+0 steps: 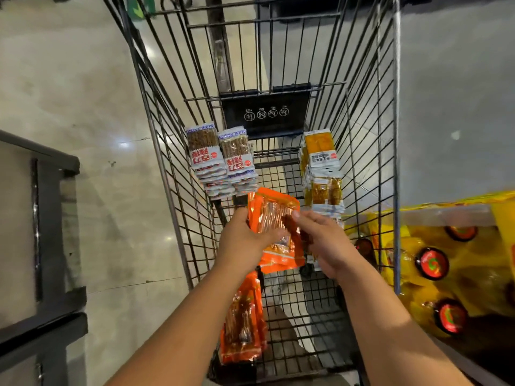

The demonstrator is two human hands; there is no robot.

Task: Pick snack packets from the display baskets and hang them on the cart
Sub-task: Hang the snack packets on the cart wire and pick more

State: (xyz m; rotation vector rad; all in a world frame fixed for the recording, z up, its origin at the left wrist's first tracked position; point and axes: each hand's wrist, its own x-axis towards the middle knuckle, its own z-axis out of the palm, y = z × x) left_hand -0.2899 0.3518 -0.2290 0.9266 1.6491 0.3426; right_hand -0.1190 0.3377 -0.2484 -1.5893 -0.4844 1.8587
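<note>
— Where does the person hold the bundle of orange packets [274, 215]?

— Over the middle of the wire cart [164, 162], between both hands. The left hand [245, 240] has its grip wrapped round the bundle's left edge. The right hand [326, 243] has its grip closed on the right edge, thumb on top.

— What hangs inside the cart?

— Two stacks of white-and-brown packets [220, 160] hang at the far left, just beside a black plaque [266, 112]. A stack of yellow packets [320, 162] hangs at the far right. A second orange bunch [242, 316] hangs nearer the person, beside the left forearm.

— And outside it?

— Large yellow bags [446, 260] lie just beyond the cart's right wall.
</note>
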